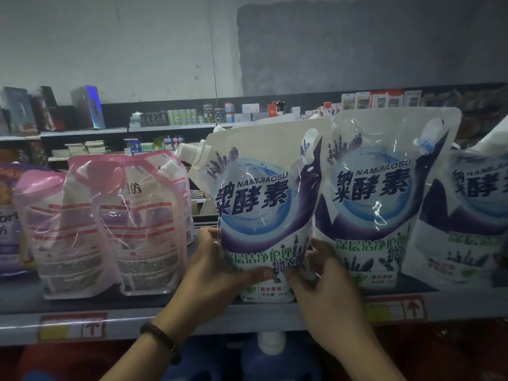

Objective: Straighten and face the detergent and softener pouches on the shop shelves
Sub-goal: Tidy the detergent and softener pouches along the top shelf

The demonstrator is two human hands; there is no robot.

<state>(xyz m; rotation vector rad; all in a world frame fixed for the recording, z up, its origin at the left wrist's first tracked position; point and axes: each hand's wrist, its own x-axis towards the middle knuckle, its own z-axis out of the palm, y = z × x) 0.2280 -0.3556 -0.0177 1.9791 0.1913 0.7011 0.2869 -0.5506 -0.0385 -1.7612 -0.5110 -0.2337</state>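
Left hand (220, 270) and right hand (324, 287) both grip low on the white-and-purple detergent pouch (264, 199), fingers curled round its sides, thumbs pressed on the printed front. We've got it at the front of the shelf (192, 317), just left of its twin pouch (384, 193) and overlapping it, label facing us. We can't tell whether its base touches down. It looks floppy, liquid-heavy and glossy-slick, so we'd hold the full belly, never the spout. Pink pouches (137, 224) stand further left of that twin.
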